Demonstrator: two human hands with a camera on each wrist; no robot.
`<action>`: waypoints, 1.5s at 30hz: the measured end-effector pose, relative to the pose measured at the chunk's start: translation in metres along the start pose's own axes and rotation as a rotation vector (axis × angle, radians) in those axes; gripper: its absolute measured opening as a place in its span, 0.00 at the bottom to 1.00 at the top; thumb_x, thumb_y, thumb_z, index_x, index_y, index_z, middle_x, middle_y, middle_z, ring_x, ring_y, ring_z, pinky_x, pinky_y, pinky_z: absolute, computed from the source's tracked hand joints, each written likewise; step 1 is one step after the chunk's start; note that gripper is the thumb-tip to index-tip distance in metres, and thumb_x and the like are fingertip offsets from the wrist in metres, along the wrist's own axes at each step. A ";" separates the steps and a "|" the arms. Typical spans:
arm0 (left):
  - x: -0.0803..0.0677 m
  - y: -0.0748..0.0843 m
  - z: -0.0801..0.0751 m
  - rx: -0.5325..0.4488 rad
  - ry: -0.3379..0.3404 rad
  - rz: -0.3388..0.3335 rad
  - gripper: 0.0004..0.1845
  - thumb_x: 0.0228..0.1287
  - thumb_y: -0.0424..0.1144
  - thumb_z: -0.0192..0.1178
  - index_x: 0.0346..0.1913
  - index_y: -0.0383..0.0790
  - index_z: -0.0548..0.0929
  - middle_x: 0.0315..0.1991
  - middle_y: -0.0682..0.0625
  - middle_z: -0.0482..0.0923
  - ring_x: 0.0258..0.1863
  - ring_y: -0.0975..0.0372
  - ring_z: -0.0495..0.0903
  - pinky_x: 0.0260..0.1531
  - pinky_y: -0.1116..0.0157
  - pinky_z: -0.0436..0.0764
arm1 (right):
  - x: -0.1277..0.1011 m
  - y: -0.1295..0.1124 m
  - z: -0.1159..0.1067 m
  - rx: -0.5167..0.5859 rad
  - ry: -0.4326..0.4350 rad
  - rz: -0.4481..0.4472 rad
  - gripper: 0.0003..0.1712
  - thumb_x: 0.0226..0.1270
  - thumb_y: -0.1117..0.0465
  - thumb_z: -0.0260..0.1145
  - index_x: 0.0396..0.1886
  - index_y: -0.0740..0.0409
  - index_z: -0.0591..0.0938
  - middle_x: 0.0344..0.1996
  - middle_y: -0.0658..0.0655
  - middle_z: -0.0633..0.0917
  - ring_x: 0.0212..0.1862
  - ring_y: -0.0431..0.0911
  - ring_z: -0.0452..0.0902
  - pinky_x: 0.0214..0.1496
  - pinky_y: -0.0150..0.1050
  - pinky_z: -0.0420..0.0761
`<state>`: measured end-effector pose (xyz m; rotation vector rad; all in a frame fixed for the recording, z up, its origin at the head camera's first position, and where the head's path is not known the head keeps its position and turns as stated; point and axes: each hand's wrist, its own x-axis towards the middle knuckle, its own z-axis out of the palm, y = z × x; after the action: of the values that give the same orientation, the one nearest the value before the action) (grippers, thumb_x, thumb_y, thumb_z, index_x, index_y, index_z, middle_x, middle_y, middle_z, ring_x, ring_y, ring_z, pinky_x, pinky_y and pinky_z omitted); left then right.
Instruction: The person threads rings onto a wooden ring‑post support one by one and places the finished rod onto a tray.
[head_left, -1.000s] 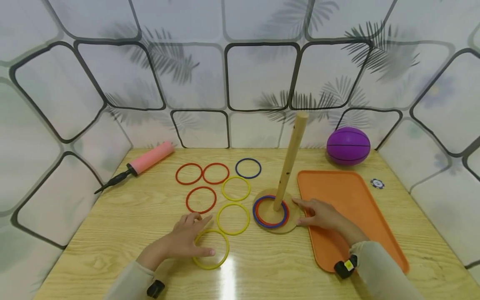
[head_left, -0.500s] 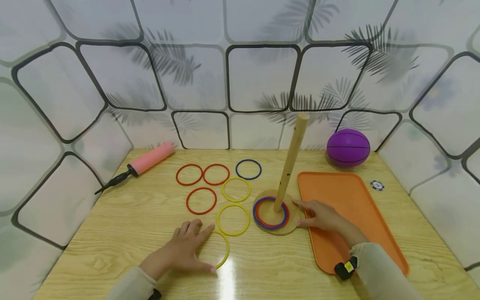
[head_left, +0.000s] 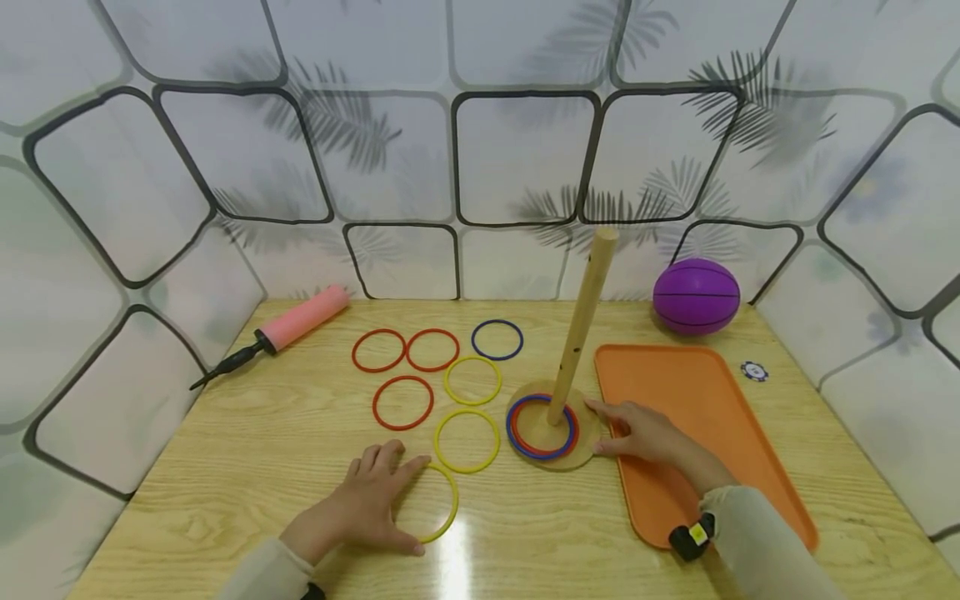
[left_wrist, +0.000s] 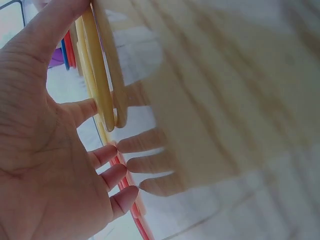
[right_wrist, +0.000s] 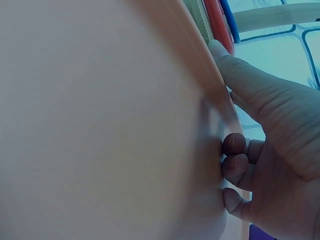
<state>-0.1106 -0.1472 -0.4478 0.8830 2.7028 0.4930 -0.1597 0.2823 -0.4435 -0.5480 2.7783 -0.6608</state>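
Observation:
My left hand (head_left: 378, 500) lies flat with spread fingers on a yellow ring (head_left: 448, 504) near the table's front edge and covers its left half. In the left wrist view the same ring (left_wrist: 100, 85) runs past the palm (left_wrist: 50, 165). My right hand (head_left: 611, 429) holds the right rim of a round wooden base (head_left: 577, 457) between index finger and thumb. A tilted wooden peg (head_left: 585, 317) rises from that base, with a red and a blue ring (head_left: 517, 433) around its foot. The right wrist view shows my other fingers (right_wrist: 235, 145) curled against the orange tray (right_wrist: 100, 125).
Loose rings lie left of the base: three red (head_left: 402, 402), two yellow (head_left: 467, 439), one blue (head_left: 497, 339). The orange tray (head_left: 697, 392) sits right of the base. A purple ball (head_left: 696, 295), a pink pump (head_left: 300, 317) and a small chip (head_left: 753, 371) lie near patterned walls.
My left hand has slid a little further over the yellow ring and now hides its left half. The right hand and the peg have stayed put.

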 end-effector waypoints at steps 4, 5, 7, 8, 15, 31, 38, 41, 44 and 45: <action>-0.001 0.001 -0.001 0.000 0.013 0.017 0.55 0.34 0.71 0.69 0.68 0.48 0.65 0.61 0.38 0.56 0.59 0.41 0.56 0.51 0.43 0.62 | -0.001 0.000 0.000 0.002 0.002 0.009 0.44 0.55 0.41 0.69 0.69 0.53 0.68 0.31 0.50 0.71 0.32 0.44 0.60 0.31 0.39 0.59; -0.001 0.000 -0.001 0.001 0.016 0.023 0.55 0.34 0.71 0.69 0.67 0.48 0.65 0.61 0.38 0.56 0.59 0.42 0.57 0.50 0.44 0.62 | -0.001 -0.001 -0.001 0.007 0.001 0.010 0.44 0.55 0.41 0.69 0.69 0.53 0.68 0.31 0.50 0.70 0.31 0.44 0.60 0.31 0.39 0.59; -0.001 0.000 0.000 0.000 0.025 0.039 0.55 0.34 0.71 0.69 0.66 0.47 0.65 0.60 0.39 0.57 0.58 0.43 0.57 0.50 0.45 0.63 | -0.001 -0.001 -0.001 0.017 -0.003 0.012 0.44 0.55 0.41 0.68 0.69 0.53 0.68 0.31 0.51 0.70 0.31 0.44 0.60 0.30 0.39 0.58; 0.000 -0.001 0.001 -0.005 0.028 0.047 0.54 0.34 0.70 0.69 0.66 0.47 0.65 0.59 0.40 0.57 0.58 0.44 0.58 0.50 0.45 0.63 | -0.001 -0.001 -0.001 0.020 -0.005 0.011 0.44 0.55 0.41 0.68 0.69 0.53 0.67 0.31 0.51 0.70 0.31 0.44 0.60 0.30 0.39 0.58; 0.002 -0.005 0.004 -0.073 0.033 0.094 0.53 0.36 0.66 0.72 0.63 0.38 0.64 0.59 0.43 0.59 0.58 0.48 0.58 0.53 0.44 0.63 | -0.001 -0.001 -0.001 0.009 -0.004 0.012 0.44 0.55 0.42 0.69 0.69 0.53 0.68 0.34 0.51 0.74 0.33 0.44 0.62 0.32 0.40 0.60; 0.005 0.001 -0.016 -0.357 0.082 0.096 0.54 0.45 0.57 0.72 0.71 0.36 0.57 0.51 0.46 0.63 0.51 0.56 0.64 0.46 0.54 0.72 | -0.001 -0.002 -0.001 -0.002 -0.014 0.017 0.44 0.55 0.40 0.68 0.69 0.53 0.68 0.30 0.51 0.69 0.31 0.44 0.60 0.30 0.39 0.58; 0.014 0.011 -0.039 -0.328 0.085 0.169 0.56 0.47 0.53 0.72 0.73 0.34 0.52 0.51 0.43 0.61 0.50 0.52 0.63 0.46 0.53 0.71 | -0.001 -0.002 -0.002 0.009 -0.023 0.038 0.44 0.55 0.41 0.68 0.70 0.52 0.67 0.32 0.51 0.71 0.33 0.45 0.61 0.32 0.40 0.59; 0.019 0.016 -0.050 -0.306 0.089 0.203 0.56 0.48 0.53 0.72 0.74 0.36 0.50 0.51 0.45 0.60 0.49 0.53 0.63 0.45 0.55 0.71 | -0.001 -0.002 -0.002 0.005 -0.022 0.037 0.44 0.55 0.41 0.68 0.69 0.52 0.67 0.33 0.51 0.71 0.33 0.45 0.61 0.32 0.41 0.59; 0.024 0.023 -0.063 -0.271 0.120 0.231 0.56 0.47 0.54 0.72 0.74 0.36 0.52 0.50 0.49 0.60 0.48 0.56 0.63 0.44 0.58 0.71 | -0.001 -0.002 -0.002 0.006 -0.023 0.034 0.44 0.55 0.41 0.68 0.69 0.52 0.67 0.32 0.51 0.70 0.33 0.45 0.61 0.31 0.40 0.59; 0.026 0.026 -0.067 -0.263 0.131 0.240 0.56 0.47 0.54 0.72 0.74 0.37 0.52 0.49 0.50 0.60 0.48 0.57 0.62 0.43 0.58 0.71 | -0.001 -0.002 -0.002 0.005 -0.023 0.032 0.44 0.55 0.40 0.68 0.69 0.52 0.67 0.33 0.51 0.70 0.33 0.45 0.61 0.31 0.40 0.59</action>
<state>-0.1406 -0.1275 -0.3799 1.1374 2.5729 0.9630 -0.1591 0.2818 -0.4407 -0.5061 2.7573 -0.6507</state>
